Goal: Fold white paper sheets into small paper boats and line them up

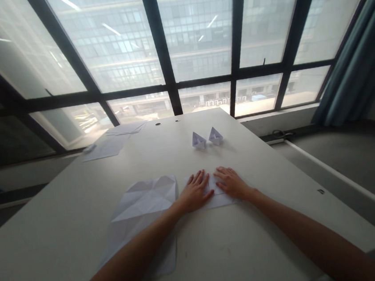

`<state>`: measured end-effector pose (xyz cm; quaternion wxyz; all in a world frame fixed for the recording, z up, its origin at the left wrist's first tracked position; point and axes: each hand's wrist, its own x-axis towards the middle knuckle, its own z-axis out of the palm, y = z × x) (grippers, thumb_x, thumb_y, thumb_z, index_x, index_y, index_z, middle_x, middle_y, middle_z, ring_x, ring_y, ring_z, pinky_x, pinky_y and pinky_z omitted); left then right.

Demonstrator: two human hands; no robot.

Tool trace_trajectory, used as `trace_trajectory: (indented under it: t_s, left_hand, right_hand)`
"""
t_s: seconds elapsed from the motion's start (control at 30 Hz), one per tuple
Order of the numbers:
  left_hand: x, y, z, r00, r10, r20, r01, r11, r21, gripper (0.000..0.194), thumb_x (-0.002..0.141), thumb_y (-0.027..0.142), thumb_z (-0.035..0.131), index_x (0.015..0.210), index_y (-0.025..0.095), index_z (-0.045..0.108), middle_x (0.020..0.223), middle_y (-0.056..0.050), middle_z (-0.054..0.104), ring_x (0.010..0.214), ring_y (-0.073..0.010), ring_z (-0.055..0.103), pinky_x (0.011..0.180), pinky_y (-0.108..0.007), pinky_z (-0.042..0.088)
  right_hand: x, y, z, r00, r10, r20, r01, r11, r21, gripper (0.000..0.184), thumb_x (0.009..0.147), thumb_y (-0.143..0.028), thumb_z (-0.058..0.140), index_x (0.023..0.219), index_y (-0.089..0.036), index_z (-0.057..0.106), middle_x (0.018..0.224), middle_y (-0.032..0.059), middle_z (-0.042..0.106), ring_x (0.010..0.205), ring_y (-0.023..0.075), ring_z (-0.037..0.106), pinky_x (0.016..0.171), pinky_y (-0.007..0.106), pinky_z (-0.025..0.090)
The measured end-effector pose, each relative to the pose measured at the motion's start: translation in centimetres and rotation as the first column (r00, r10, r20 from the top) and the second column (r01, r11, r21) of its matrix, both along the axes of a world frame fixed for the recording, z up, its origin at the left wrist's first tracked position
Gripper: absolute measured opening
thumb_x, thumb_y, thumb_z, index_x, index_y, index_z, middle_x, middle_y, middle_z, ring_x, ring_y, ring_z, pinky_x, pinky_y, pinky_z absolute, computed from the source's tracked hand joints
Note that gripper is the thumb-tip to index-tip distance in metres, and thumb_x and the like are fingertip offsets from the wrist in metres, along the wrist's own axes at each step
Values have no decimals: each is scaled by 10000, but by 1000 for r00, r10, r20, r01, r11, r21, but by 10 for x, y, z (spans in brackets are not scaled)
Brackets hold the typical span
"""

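A folded sheet of white paper (pixel 221 201) lies flat on the table in front of me, partly covered by both hands. My left hand (pixel 194 192) rests on its left part, palm down with the fingers stretched out. On the right part my right hand (pixel 231 183) lies palm down too, its fingers extended toward the left. Between the hands a strip of the paper shows, with fold lines. Under and beside my left forearm is a larger creased sheet of paper (pixel 143 199). Beyond the hands stand two small folded paper boats, a left boat (pixel 198 141) and a right boat (pixel 215 136).
The white table (pixel 65 220) reaches toward the windows. Loose paper sheets (pixel 104 148) lie at its far left. Two small dark spots mark the far end. Past the table's right edge are a white pipe (pixel 342 178) along the floor and a blue curtain (pixel 350 61).
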<state>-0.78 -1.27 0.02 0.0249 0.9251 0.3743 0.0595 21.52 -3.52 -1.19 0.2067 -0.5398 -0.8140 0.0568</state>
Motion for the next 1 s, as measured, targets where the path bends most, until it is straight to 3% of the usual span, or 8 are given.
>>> trace_trajectory:
  t_s: [0.3, 0.43, 0.53, 0.63, 0.8, 0.9, 1.0]
  left_hand:
    - [1, -2, 0, 1000, -4, 30, 3, 1000, 13, 738, 974, 627, 252, 1529, 140, 244, 1594, -149, 203, 1486, -269, 124, 1189, -450, 131]
    - [2, 1, -2, 998, 4, 65, -3, 1000, -8, 698, 996, 566, 260, 1522, 108, 246, 1587, -159, 218, 1483, -261, 144, 1190, -455, 145]
    - [3, 7, -3, 992, 57, 111, -53, 998, -46, 561, 1023, 392, 258, 1498, 96, 299, 1565, -149, 293, 1468, -223, 217, 1187, -418, 187]
    - [2, 11, -2, 966, 190, 174, -193, 981, 4, 484, 992, 271, 326, 1455, 142, 388, 1519, -118, 397, 1438, -217, 300, 1188, -422, 192]
    - [-2, 11, -2, 899, 383, 213, -409, 907, 100, 505, 956, 415, 467, 1404, 182, 446, 1473, -152, 447, 1390, -334, 353, 1138, -552, 231]
    - [-4, 11, -2, 886, 388, 253, -421, 902, 91, 547, 929, 426, 529, 1394, 149, 447, 1396, -185, 495, 1314, -353, 431, 1094, -544, 311]
    - [-3, 11, 2, 867, 306, 393, -376, 920, 114, 558, 883, 307, 609, 1399, 182, 440, 1323, -145, 506, 1200, -293, 518, 1047, -447, 406]
  right_hand:
    - [-4, -7, 15, 986, 158, -56, -155, 986, 55, 249, 914, -249, 565, 1121, -276, 700, 1394, 67, 555, 1383, 278, 379, 1129, 581, 220]
    - [-8, -9, 18, 968, 239, -70, -231, 967, 104, 225, 924, -216, 552, 1065, -250, 725, 1300, 64, 630, 1261, 233, 519, 1087, 440, 345]
    - [-11, -10, 21, 954, 295, -59, -287, 950, 120, 241, 936, -191, 524, 1056, -241, 727, 1225, 59, 675, 1151, 194, 594, 1026, 351, 400]
    - [-11, -11, 24, 965, 261, -13, -258, 959, 120, 223, 923, -175, 541, 1021, -243, 729, 1203, 55, 686, 1147, 200, 596, 1048, 379, 363]
    - [-4, -9, 25, 984, 173, 30, -175, 981, 84, 222, 927, -173, 530, 1015, -251, 719, 1231, 55, 673, 1260, 222, 521, 1097, 456, 282]
    - [0, -8, 23, 985, 174, 18, -175, 982, 64, 230, 937, -182, 518, 1035, -259, 712, 1268, 47, 656, 1281, 225, 507, 1096, 466, 282]
    - [0, -7, 20, 985, 173, 6, -173, 983, 64, 233, 941, -190, 520, 1049, -265, 711, 1279, 46, 650, 1274, 227, 517, 1091, 467, 292]
